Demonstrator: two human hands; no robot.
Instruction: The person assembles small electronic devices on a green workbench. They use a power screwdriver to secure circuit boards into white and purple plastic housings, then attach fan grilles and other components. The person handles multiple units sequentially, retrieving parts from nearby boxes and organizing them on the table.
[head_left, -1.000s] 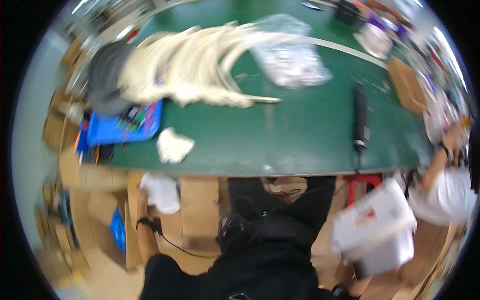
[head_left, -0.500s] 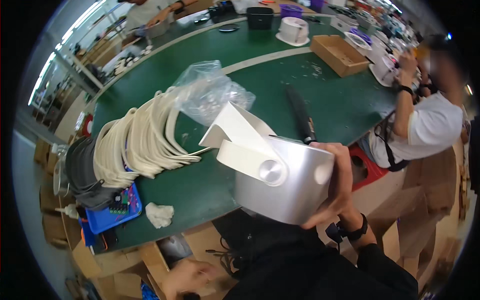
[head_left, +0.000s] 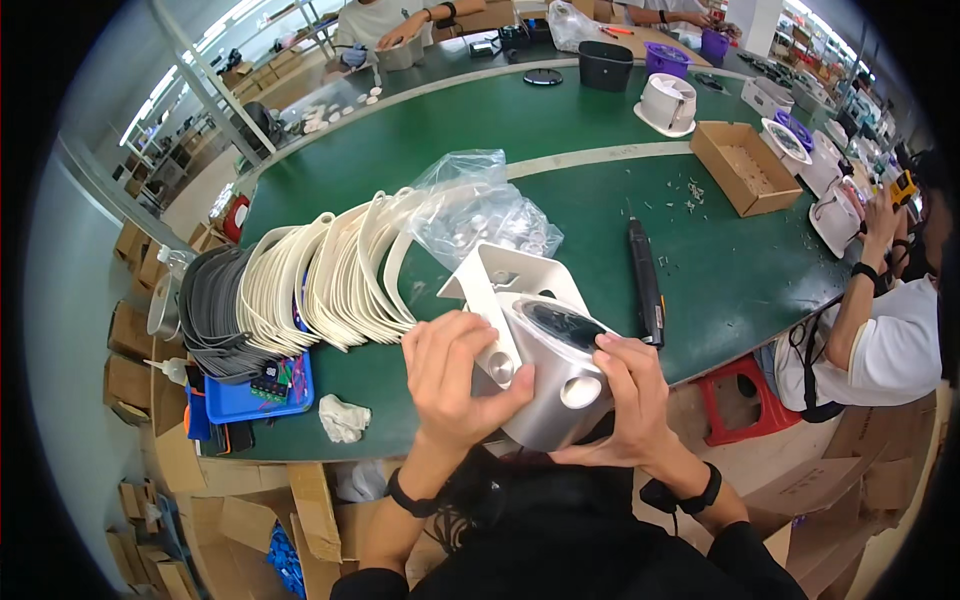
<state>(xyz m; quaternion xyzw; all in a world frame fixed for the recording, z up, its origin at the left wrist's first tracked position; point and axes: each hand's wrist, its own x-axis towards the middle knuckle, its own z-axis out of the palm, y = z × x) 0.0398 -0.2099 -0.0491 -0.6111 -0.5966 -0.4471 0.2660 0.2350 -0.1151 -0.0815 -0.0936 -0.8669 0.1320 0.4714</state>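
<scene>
On the green table (head_left: 400, 130), the clear plastic bag (head_left: 485, 215) lies just beyond the canister's handle, crowding that side. To your left stand the cream strips (head_left: 340, 270) and grey strips (head_left: 215, 310), by the blue tray (head_left: 235, 400) and white cloth (head_left: 344, 419); to your right lies the black power screwdriver (head_left: 645, 285).

You have the silver canister (head_left: 545, 405) at the table's near edge. Its white handle points away and leftward; its dark oval panel's long axis runs from far left to near right. Your left hand (head_left: 450, 380) curls closed on the handle side, thumb by the round hub (head_left: 501, 367); your right hand (head_left: 632, 405), spread wide, grasps the other side.
</scene>
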